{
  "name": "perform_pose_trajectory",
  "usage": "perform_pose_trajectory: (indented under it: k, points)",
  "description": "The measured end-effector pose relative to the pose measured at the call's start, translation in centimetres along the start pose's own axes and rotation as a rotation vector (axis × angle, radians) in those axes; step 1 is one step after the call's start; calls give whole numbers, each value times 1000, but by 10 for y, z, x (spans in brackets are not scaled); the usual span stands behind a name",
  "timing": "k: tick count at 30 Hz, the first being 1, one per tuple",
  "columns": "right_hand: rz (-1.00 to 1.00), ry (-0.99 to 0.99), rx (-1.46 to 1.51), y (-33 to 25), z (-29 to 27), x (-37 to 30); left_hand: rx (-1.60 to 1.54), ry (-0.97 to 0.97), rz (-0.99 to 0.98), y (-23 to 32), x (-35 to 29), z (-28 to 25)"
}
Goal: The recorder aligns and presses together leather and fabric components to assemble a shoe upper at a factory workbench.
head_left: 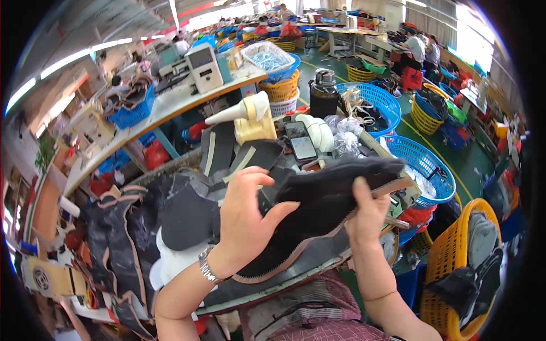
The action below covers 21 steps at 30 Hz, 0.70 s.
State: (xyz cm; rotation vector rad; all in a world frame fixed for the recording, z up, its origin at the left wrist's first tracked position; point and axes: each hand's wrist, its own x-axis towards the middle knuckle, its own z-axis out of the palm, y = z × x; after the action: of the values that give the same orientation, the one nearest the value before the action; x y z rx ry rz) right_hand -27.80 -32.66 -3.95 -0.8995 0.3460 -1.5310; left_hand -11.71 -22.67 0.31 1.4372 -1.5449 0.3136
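Workshop floor (478, 162), crowded desk (324, 253), one black piece (318, 193) held above it

Room: long, green-floored, lined with other desks and baskets.
Desk: dark, curved at the rim in this view, heavily covered. Risk: loose items leave little room for setting down, so pieces could mix.
Orange basket (435, 264): at right, slanted, dark pieces overhanging its rim. Risk: an elbow knock might tip them out.
Black piece: long, soft, with a pale zigzag-stitched border; partly blurred. Located above the desk, in front of the wearer. Risk: held firmly at one end only, it could sag or twist.
Dark cut pieces (187, 216): loosely overlapped, left. Risk: a low sweep may drag them.
Right hand (367, 216): closed on the piece's right end, thumb uppermost.
Left hand (244, 219): fingers spread, not gripping; thumb overlaps the piece, contact uncertain.
Phone (300, 141): face up, beyond the piece. Risk: a swinging end could push it.
Wristwatch (207, 266): metal, left wrist. Risk: its links might catch the stitching.
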Motion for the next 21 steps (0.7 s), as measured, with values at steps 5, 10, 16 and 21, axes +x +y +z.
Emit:
perform_pose_trajectory:
  k: [5,10,16,21]
  points:
    - [89,68,121,17,-37,5,79,-318,-297,-15,-69,12]
    - [-298,153,-732,-17,-77,34,-150,-300,-224,-16,-82,31]
    - [-447,-1674,-1549,-46,11,53,-71,-428,145,-5,-73,31]
    - [405,-1757,-1431,-22,-8,51,-2,-600,-24,-7,-78,26]
